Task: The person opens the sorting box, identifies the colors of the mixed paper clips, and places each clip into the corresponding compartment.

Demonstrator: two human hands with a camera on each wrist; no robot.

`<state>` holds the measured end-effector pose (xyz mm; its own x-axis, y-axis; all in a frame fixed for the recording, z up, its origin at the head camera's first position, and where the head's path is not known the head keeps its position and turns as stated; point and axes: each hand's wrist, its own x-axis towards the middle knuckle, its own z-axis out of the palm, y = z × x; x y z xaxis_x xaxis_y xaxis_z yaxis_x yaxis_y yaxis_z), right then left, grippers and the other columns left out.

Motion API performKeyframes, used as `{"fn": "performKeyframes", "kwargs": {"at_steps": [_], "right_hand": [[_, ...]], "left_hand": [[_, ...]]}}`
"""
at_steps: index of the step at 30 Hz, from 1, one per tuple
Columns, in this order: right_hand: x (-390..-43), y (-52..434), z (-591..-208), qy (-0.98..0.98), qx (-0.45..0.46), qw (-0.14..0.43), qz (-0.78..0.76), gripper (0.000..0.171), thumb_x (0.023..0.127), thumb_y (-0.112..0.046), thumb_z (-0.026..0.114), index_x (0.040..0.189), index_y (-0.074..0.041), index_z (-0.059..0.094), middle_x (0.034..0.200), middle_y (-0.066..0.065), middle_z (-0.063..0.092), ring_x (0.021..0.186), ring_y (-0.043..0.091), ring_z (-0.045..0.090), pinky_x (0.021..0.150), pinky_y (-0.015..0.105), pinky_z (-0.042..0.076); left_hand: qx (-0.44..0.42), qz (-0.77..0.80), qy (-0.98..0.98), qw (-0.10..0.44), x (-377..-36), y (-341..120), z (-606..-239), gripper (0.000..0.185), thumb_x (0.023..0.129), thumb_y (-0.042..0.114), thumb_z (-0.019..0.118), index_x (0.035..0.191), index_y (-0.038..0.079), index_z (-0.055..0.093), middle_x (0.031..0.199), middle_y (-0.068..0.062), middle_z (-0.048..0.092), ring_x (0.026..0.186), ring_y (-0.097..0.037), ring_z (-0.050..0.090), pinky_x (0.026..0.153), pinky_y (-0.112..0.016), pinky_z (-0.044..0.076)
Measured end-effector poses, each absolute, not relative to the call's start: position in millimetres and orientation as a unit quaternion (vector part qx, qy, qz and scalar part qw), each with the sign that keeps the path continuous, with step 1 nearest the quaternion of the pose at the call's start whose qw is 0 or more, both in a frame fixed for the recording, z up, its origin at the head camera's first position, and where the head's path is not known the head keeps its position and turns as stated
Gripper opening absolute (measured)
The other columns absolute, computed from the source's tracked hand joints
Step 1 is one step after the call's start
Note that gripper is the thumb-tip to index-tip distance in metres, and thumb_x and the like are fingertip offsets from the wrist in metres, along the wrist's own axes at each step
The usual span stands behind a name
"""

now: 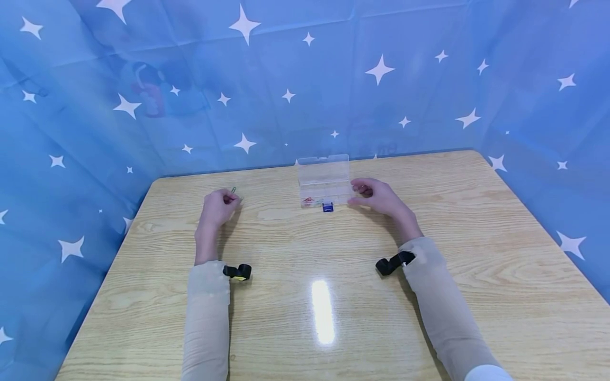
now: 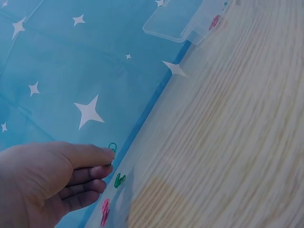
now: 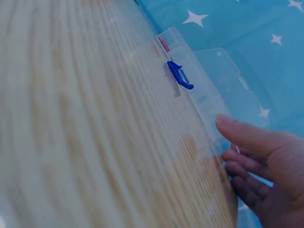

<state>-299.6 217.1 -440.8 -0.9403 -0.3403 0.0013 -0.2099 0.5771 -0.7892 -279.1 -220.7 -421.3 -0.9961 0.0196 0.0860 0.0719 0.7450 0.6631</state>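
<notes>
A small green wire paper clip (image 2: 112, 147) is pinched in the left hand (image 1: 218, 205), well left of the clear plastic compartment box (image 1: 324, 182) with its lid raised. Two more clips, green (image 2: 118, 180) and pink (image 2: 104, 212), lie just beside that grip on the wooden counter (image 1: 305, 296). The right hand (image 1: 376, 194), fingers relaxed, touches the box's right side.

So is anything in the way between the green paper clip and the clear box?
Nothing visible: the left hand pinches the small green paper clip, and only bare wooden table lies between it and the open clear plastic box.
</notes>
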Motion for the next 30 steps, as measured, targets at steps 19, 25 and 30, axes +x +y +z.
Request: {"fn": "performKeyframes", "kwargs": {"at_steps": [19, 25, 30], "right_hand": [[-300, 217, -438, 0.890, -0.152, 0.082, -0.422, 0.064, 0.091, -0.030, 0.078, 0.143, -0.002, 0.052, 0.132, 0.018, 0.058, 0.121, 0.034, 0.054, 0.106, 0.048, 0.043], [-299, 216, -437, 0.892, -0.149, 0.084, -0.419, 0.064, 0.091, -0.030, 0.078, 0.143, -0.001, 0.052, 0.131, 0.019, 0.058, 0.120, 0.034, 0.054, 0.105, 0.048, 0.043], [-299, 214, -435, 0.894, -0.148, 0.081, -0.415, 0.061, 0.091, -0.029, 0.078, 0.141, -0.002, 0.054, 0.128, 0.018, 0.060, 0.115, 0.032, 0.056, 0.101, 0.048, 0.045]], "left_hand": [[-0.088, -0.386, -0.917, 0.059, -281, -190, -410, 0.020, 0.101, 0.014, 0.063, 0.105, -0.004, 0.070, 0.092, -0.016, 0.068, 0.081, -0.027, 0.062, 0.074, -0.038, 0.052], [-0.102, -0.378, -0.918, 0.065, -281, -178, -406, 0.017, 0.098, 0.011, 0.063, 0.102, -0.003, 0.071, 0.092, -0.015, 0.069, 0.083, -0.027, 0.063, 0.079, -0.038, 0.052], [-0.125, -0.391, -0.909, 0.065, -281, -169, -404, 0.016, 0.097, 0.006, 0.062, 0.104, -0.006, 0.071, 0.094, -0.018, 0.069, 0.087, -0.030, 0.065, 0.079, -0.040, 0.054]]}}
